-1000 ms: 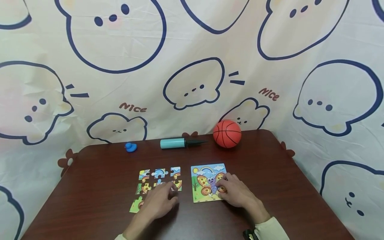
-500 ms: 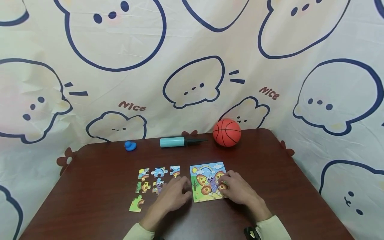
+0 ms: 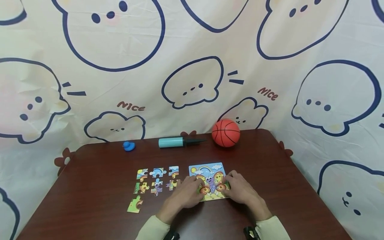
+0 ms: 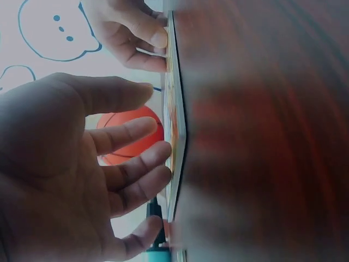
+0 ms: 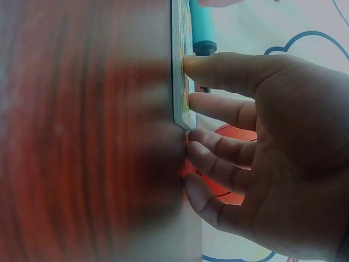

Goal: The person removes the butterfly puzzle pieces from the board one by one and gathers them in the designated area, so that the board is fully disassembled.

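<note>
A square butterfly jigsaw puzzle lies flat on the table between my hands. My left hand is over its left edge, the fingertips at the picture surface. In the left wrist view, the left hand has loosely bent, spread fingers beside the board's edge. My right hand is at the right edge. The right wrist view shows its thumb and index finger resting on the board, the other fingers spread past the corner at the tabletop. Several loose puzzle pieces lie in rows left of the left hand.
Along the table's back edge are a blue toy duck, a teal hand pump with a black nozzle, and a red toy basketball. A printed cloth hangs behind the dark brown table.
My left hand has moved right, from over the loose pieces to the puzzle's left edge, uncovering the middle-row pieces. The right hand has shifted slightly at the right side.
</note>
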{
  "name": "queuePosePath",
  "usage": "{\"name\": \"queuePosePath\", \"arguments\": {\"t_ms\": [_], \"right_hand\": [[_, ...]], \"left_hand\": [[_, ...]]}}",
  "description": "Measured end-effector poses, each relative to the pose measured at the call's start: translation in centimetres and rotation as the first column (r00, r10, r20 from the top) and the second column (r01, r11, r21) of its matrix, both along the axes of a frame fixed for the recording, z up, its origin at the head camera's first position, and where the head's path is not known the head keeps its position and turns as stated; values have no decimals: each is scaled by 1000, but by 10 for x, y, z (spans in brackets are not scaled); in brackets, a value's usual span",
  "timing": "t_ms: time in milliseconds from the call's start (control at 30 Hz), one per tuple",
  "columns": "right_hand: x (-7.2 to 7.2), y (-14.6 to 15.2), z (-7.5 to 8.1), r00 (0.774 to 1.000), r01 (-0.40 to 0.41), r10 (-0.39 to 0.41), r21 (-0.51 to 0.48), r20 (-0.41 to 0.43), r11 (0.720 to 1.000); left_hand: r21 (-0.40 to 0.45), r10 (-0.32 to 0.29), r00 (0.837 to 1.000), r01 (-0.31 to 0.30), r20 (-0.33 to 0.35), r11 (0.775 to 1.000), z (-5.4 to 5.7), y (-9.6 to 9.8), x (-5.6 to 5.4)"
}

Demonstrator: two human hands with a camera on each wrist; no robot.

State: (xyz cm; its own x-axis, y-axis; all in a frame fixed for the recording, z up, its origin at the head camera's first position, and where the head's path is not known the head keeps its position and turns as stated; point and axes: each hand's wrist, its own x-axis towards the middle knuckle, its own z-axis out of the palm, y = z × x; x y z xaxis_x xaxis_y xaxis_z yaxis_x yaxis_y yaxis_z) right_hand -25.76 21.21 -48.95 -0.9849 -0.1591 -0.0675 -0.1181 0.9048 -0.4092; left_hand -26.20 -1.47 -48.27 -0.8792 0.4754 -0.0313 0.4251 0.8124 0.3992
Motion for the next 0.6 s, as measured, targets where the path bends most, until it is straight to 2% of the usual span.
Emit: {"name": "queuePosePath", "arguments": {"t_ms": [233, 600], "right_hand": [[0, 1, -1, 1000, -9, 9, 14, -6, 1000], [-2, 0, -3, 1000, 10, -10, 42, -1, 999]], "left_hand": [[-61, -12, 999, 10, -39, 998, -1, 10, 0], [-27, 21, 999, -22, -30, 999, -4, 19, -3]]}}
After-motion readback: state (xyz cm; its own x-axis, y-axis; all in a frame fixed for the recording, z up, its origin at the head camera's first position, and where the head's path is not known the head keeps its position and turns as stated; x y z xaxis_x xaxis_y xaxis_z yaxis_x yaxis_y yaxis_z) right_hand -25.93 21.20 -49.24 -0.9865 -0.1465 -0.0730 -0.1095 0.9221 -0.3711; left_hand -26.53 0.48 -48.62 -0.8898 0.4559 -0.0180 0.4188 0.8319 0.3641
